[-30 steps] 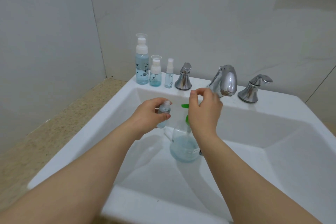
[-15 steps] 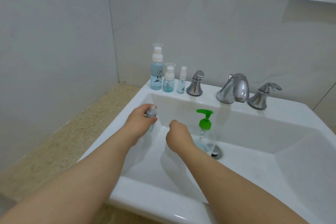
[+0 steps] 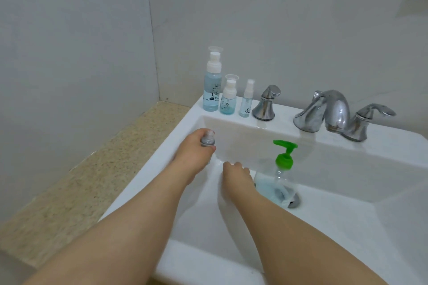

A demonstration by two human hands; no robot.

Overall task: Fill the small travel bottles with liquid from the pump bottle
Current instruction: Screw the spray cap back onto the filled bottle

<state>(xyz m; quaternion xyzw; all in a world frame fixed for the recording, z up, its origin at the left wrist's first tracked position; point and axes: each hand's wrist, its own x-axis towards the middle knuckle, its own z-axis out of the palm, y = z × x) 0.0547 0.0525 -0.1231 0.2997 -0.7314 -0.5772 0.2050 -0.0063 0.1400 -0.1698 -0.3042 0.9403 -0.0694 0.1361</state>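
Grips the small travel bottle upright in the left hand, fingers wrapped round its body, neck clear above them. Hangs the right hand low in the sink, fingers curled under; pinching anything? Cannot tell. Just right of those fingers: pump bottle, upright, nozzle pointing left, nearest the right hand.

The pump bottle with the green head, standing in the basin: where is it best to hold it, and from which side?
Grip the pump bottle round its clear body, below the green pump head, coming from the near side, where the right hand is. It stands upright, the body is round and wide, and the head probably sinks if pressed.
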